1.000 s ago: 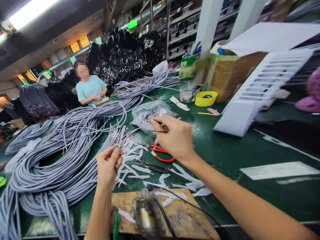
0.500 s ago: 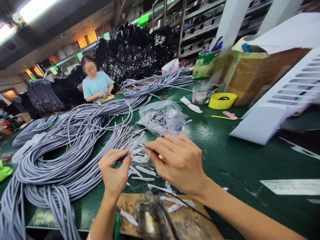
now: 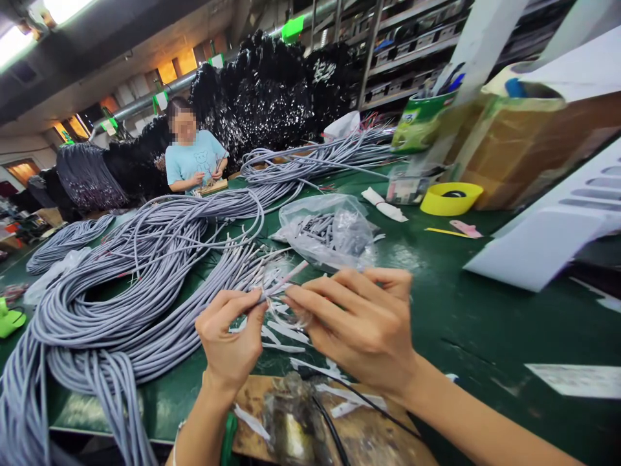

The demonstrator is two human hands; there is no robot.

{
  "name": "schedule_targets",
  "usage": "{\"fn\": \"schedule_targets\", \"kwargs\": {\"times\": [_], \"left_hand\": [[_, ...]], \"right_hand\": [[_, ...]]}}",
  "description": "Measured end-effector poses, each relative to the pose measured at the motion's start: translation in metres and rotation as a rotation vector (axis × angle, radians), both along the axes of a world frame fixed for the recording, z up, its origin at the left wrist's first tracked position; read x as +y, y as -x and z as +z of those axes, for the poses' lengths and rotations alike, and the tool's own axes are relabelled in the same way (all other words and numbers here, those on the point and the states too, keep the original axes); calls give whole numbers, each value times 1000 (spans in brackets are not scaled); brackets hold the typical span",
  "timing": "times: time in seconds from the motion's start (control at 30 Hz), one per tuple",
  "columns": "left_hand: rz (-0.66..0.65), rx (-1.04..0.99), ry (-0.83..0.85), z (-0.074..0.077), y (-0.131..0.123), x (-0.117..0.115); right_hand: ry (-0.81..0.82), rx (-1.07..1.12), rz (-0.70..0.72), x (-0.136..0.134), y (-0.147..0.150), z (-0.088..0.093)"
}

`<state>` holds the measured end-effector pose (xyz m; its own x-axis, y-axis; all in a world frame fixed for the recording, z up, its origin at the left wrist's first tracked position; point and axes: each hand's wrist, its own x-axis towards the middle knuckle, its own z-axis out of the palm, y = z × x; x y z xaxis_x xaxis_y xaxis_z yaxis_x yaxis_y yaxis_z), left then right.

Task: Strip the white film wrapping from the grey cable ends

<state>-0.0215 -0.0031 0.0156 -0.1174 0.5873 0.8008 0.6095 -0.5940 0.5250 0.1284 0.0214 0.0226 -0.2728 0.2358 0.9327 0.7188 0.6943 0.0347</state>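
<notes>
Head view, and the gap between the hands has been closed: a second ago the right hand [image 3: 361, 327] was held well off to the side with a thin dark thing, and now it has been brought in beside the left hand [image 3: 230, 343]. Work is thereby centred, it seems, on one slim grey cable with a pale, pinkish end [image 3: 292, 274], held up above the dark green bench [image 3: 431, 288] between the two hands. Its grey part is pinched between left thumb and forefinger; the right fingers are bunched just beside it, next to pale, wispy strands [image 3: 277, 316]. Whether anything is gripped by them cannot be told, blurred as they are, and the dark thing can no longer be made out.

Below the left fingertips the cable is lost behind the hand. White strips [image 3: 287, 332] are partly covered by the right hand, while the stained wooden board [image 3: 373, 427] is cut off at the lower edge. The contents of the clear plastic bag [image 3: 352, 223], small and greyish, are too jumbled to be identified.
</notes>
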Motion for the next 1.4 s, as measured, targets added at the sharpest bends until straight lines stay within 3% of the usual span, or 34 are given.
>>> {"fn": "schedule_targets", "kwargs": {"times": [0.17,0.53,0.67,0.87,0.97,1.07,1.17,1.27,1.4], "left_hand": [[-31,33,62,0,0,0],[28,73,-3,-2,-7,-3],[-11,105,4,-4,-8,-4],[-99,81,150,-4,-10,-3],[-185,-104,331,-2,-10,-1],[-250,-304,491,-2,-9,1],[-294,-374,570,-4,-8,3],[-304,-355,563,-6,-9,1],[-330,-448,550,-6,-11,-1]], "right_hand": [[50,10,93,2,1,-1],[-15,87,95,2,6,-11],[45,154,83,1,6,-11],[299,339,130,1,3,-4],[429,647,157,10,-2,-4],[538,876,319,21,-4,-6],[719,851,509,24,3,-6],[1019,743,663,16,12,-5],[1135,751,643,9,20,-6]]}}
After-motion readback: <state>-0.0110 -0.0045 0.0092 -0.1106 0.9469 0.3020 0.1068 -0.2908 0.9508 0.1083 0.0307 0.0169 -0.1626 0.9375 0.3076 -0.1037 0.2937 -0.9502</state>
